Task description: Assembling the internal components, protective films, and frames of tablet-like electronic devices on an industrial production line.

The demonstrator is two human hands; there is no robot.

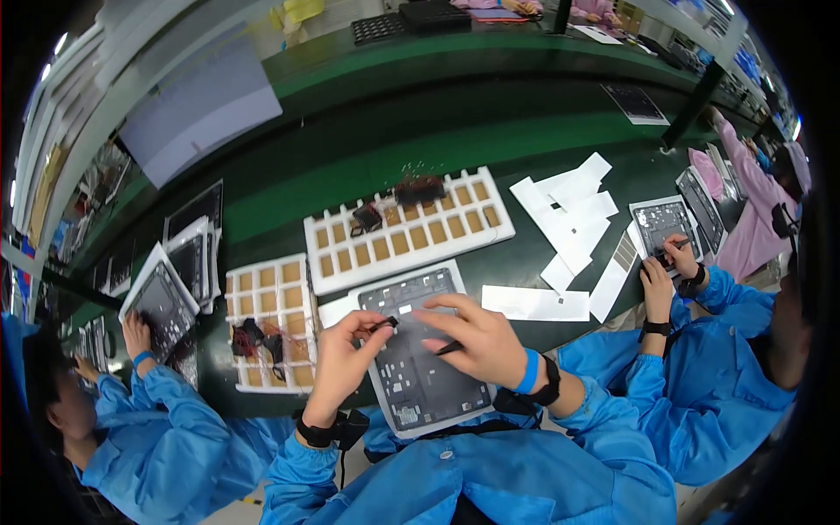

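Note:
A grey tablet housing lies before me on the bench, with small white labels and fittings scattered over its inner face. Above its left side, my left hand pinches a small black part between thumb and fingertips. My right hand hovers over the housing's right half. Its index and middle fingers reach toward the black part, while a thin black pointed tool sticks out from under its curled fingers. What kind of tool it is cannot be made out.
Behind the housing stands a white foam tray with dark wired parts on it; a smaller foam tray is at left. White label sheets lie to the right. Co-workers in blue handle similar housings on both sides, one housing at right.

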